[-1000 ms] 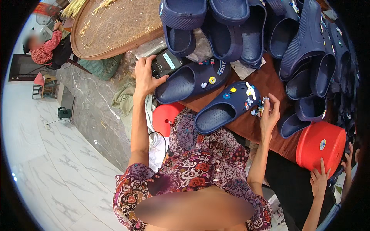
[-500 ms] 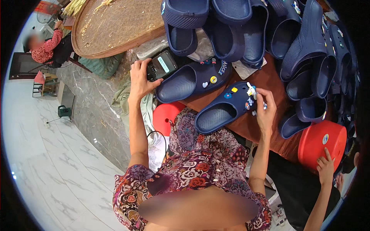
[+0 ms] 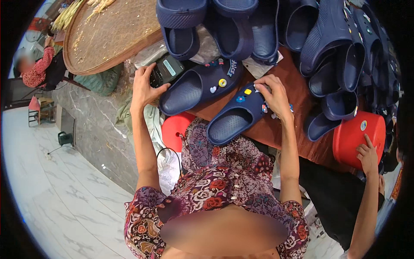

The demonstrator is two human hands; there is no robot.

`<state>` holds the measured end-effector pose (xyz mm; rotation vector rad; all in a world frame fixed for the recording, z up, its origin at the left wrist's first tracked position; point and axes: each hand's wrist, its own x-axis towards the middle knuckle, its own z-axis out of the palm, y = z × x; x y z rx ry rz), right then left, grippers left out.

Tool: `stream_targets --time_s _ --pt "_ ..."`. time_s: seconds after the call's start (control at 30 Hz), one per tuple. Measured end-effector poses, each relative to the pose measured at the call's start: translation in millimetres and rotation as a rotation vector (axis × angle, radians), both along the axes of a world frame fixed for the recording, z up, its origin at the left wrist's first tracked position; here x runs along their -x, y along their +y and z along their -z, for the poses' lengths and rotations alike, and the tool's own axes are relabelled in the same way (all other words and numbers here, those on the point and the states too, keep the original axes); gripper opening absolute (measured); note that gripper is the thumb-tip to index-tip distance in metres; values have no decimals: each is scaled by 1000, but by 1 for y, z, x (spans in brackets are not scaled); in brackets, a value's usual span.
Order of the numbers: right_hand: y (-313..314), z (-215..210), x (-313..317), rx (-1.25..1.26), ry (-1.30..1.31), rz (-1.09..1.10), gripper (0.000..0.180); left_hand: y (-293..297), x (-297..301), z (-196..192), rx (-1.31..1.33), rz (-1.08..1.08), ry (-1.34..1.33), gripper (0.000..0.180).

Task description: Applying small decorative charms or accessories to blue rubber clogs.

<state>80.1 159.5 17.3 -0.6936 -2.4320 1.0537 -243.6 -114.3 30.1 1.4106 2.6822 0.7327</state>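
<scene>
My left hand point(image 3: 143, 88) grips the left end of a black handheld device point(image 3: 163, 73) with a lit screen, its thumb beside the heel of a dark blue clog point(image 3: 183, 93). That clog bears a yellow ring charm point(image 3: 222, 83) and a heart-shaped one. Nearer me lies a second dark blue clog point(image 3: 230, 125), its opening toward me, with a yellow charm point(image 3: 248, 91) and a blue flower charm point(image 3: 240, 99). Over its toe, my right hand point(image 3: 276, 97) is closed with fingertips pinching a small white charm, mostly hidden by the fingers. Other charms show beneath the hand.
Stacked dark blue clogs point(image 3: 327, 47) fill the back and right of the brown-covered table point(image 3: 297, 116). A round woven tray point(image 3: 112, 34) sits at the far left. At right, another person's hand point(image 3: 367, 155) touches a red container point(image 3: 351, 142). A person in red sits far left.
My right hand has moved left and farther over the near clog's toe, its fingers now covering the white charm. The left hand stays at the device. The whole view has shifted slightly.
</scene>
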Motion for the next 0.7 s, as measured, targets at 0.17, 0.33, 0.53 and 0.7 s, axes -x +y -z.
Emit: stream_targets --time_s 0.17,0.33,0.53,0.7 --pt "8 10 -6 124 43 31 19 22 12 5 -15 32 -36 79" --pt "13 19 -11 324 101 126 18 30 19 4 32 42 -27 79" --pt "20 25 -12 350 68 81 18 31 11 2 32 19 9 79" --pt "19 14 -5 268 -13 16 20 29 -8 -12 -76 52 223 68"
